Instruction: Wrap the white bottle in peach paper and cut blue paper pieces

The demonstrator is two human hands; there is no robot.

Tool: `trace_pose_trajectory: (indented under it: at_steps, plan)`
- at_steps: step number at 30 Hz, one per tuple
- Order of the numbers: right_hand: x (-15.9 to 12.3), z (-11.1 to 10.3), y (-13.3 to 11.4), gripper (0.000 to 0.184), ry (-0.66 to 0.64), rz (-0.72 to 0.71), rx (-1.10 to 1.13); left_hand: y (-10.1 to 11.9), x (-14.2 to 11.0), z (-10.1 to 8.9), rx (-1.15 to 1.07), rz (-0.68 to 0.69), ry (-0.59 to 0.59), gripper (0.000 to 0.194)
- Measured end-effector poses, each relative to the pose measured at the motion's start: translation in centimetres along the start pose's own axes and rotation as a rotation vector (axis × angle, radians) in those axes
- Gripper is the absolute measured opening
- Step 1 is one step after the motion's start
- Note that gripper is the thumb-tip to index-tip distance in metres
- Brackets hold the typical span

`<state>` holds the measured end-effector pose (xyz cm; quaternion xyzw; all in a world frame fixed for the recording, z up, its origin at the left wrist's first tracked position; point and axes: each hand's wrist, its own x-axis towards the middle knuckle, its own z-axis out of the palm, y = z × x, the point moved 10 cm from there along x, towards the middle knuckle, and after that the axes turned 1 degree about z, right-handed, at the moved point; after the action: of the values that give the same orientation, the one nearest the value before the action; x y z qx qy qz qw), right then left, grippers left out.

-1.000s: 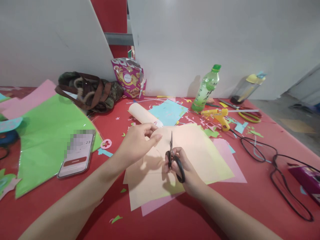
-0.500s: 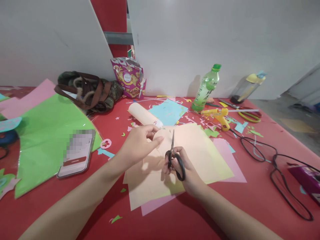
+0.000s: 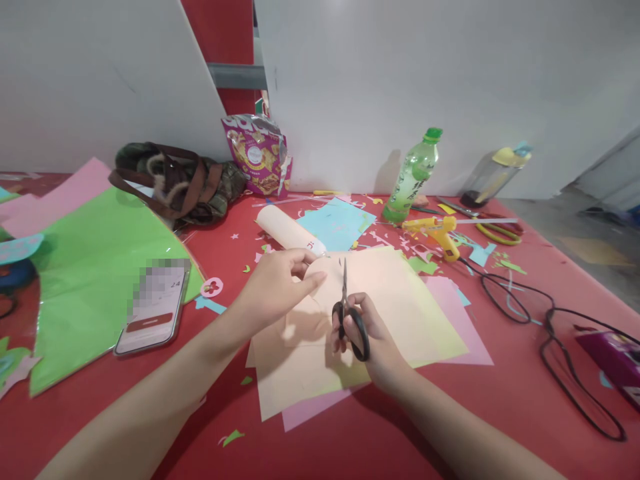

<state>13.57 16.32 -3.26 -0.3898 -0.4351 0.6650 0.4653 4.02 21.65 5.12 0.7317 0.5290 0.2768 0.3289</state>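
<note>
My left hand [image 3: 280,283] pinches a small cream paper piece [image 3: 316,268] between thumb and fingers, over the stack of sheets. Black-handled scissors [image 3: 344,293] are in my right hand [image 3: 367,333], fingers through the loops and blades pointing away from me. The blades are nearly together, just right of the paper piece; whether they touch it I cannot tell. Beneath both hands lie cream sheets [image 3: 400,320], with yellow and pink sheets [image 3: 455,333] showing at the edges. A rolled cream paper tube [image 3: 285,228] lies just beyond my left hand.
A phone [image 3: 157,310] rests on green sheets [image 3: 95,267] at left. Behind are a camouflage bag [image 3: 210,190], a snack bag [image 3: 257,157] and a green bottle [image 3: 413,177]. At right lie a yellow glue gun [image 3: 435,233] and its black cable [image 3: 550,333]. Paper scraps litter the red table.
The scissors and my right hand have shifted slightly, the blades now a little left and more upright. My left hand keeps its pinch on the paper piece, almost unmoved.
</note>
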Motion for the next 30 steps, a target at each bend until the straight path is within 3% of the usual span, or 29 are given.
trace_pose_trajectory:
  at_steps: [18, 30]
  plan:
    - [0.0, -0.2, 0.3, 0.044, 0.033, 0.063, 0.001, -0.9, 0.2, -0.5, 0.005, -0.041, -0.001, 0.019]
    - [0.0, -0.2, 0.3, 0.041, 0.033, 0.074, 0.037, -0.4, 0.2, -1.6, -0.023, -0.044, 0.042, 0.017]
